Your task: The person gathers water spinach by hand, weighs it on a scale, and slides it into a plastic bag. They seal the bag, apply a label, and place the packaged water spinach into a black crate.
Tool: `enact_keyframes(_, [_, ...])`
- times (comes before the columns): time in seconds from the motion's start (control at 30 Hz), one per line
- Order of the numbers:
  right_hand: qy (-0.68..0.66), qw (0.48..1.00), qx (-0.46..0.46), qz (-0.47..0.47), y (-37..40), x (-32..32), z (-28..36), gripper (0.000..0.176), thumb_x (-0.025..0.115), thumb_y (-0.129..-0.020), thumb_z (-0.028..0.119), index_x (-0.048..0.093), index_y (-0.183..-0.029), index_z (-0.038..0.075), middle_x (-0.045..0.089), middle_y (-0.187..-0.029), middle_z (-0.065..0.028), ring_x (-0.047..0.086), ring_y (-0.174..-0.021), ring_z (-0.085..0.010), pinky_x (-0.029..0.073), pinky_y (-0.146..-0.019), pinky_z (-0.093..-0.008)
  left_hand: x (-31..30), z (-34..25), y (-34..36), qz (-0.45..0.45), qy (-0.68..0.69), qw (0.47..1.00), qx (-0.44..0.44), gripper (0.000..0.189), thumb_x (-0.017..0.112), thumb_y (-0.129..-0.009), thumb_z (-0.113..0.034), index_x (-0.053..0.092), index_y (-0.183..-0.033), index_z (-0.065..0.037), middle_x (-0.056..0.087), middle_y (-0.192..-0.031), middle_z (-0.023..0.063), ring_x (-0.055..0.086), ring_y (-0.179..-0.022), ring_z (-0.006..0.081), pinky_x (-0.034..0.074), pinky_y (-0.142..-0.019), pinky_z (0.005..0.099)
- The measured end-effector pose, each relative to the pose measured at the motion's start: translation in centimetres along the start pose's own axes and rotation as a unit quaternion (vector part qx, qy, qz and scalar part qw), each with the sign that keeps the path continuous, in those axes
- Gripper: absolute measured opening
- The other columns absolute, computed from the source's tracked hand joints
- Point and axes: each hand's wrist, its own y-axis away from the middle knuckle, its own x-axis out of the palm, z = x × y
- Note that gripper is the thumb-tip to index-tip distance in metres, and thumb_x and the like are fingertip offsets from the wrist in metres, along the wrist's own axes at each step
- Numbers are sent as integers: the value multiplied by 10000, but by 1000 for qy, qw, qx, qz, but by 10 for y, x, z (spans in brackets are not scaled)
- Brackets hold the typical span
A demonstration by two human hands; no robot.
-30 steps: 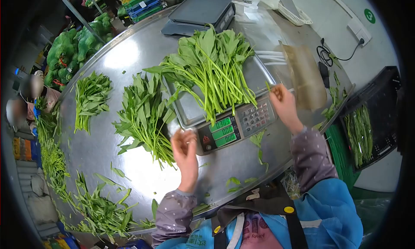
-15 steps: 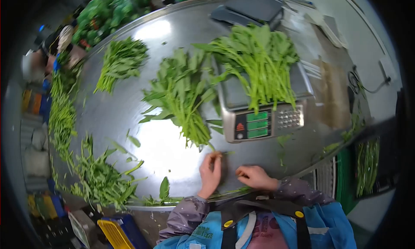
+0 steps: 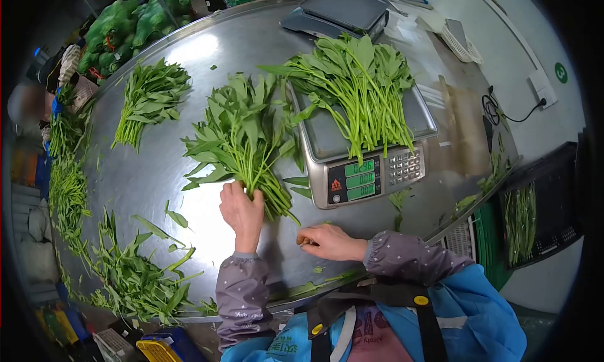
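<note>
My left hand (image 3: 241, 212) closes on the stems of a leafy bunch of water spinach (image 3: 242, 135), which lies on the metal table with its cut ends toward me. To the right, my right hand (image 3: 330, 242) hovers just beyond the stem ends, fingers curled together; what they hold, if anything, I cannot make out. A larger bunch of water spinach (image 3: 371, 104) rests on the pan of a digital scale (image 3: 324, 184), its stems hanging over the lit green display.
Another bunch (image 3: 151, 98) lies at the far left of the table (image 3: 283, 28). Loose greens (image 3: 141, 277) are heaped at the near left. A second scale (image 3: 343, 10) stands at the back. Across the table's left end is a person (image 3: 69, 79) holding greens. A black crate (image 3: 535, 217) sits at right.
My left hand has moved forward and left onto the bunch's stems. My right hand has shifted left and slightly forward, toward the stem ends. The view has turned a little.
</note>
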Motion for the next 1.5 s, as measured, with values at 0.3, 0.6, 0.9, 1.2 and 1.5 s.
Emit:
enact_keyframes(0.3, [-44, 999, 28, -9, -3, -7, -3, 168, 570, -785, 158, 587, -901, 37, 641, -817, -125, 612, -749, -301, 471, -671, -383, -39, 12, -5, 95, 691, 600, -392, 118, 442, -931, -188, 399, -872, -96, 410, -652, -10, 413, -529, 96, 390, -500, 256])
enact_keyframes(0.6, [55, 973, -45, -222, -70, -20, 13, 244, 609, -747, 85, 540, -957, -18, 599, -764, -142, 604, -728, -306, 479, -653, -380, -42, 27, 41, 37, 845, 412, -338, 132, 436, -940, -196, 458, -932, -66, 426, -758, -10, 395, -623, 97, 388, -603, 246])
enact_keyframes(0.9, [215, 959, 19, -181, -99, -39, 29, 261, 544, -806, 198, 476, -983, 18, 593, -847, -190, 582, -784, -358, 441, -675, -444, -35, 23, 63, 63, 860, 398, -312, 382, 502, -886, -75, 362, -1242, -64, 533, -975, 78, 549, -839, 180, 488, -765, 353])
enact_keyframes(1.2, [159, 944, -131, -259, -93, -36, 48, 176, 527, -848, 124, 447, -950, 5, 564, -808, -175, 550, -722, -362, 418, -620, -429, -30, 0, 74, 99, 848, 411, -319, 284, 515, -892, -114, 422, -1160, -97, 503, -833, 33, 523, -764, 164, 485, -761, 364])
enact_keyframes(1.5, [89, 956, -118, -252, -79, -31, 62, 169, 577, -799, 128, 480, -917, 56, 554, -751, -116, 567, -678, -334, 427, -541, -423, -27, -7, 84, 122, 807, 483, -317, 318, 524, -900, -225, 424, -1167, -83, 517, -939, 55, 549, -848, 183, 489, -790, 383])
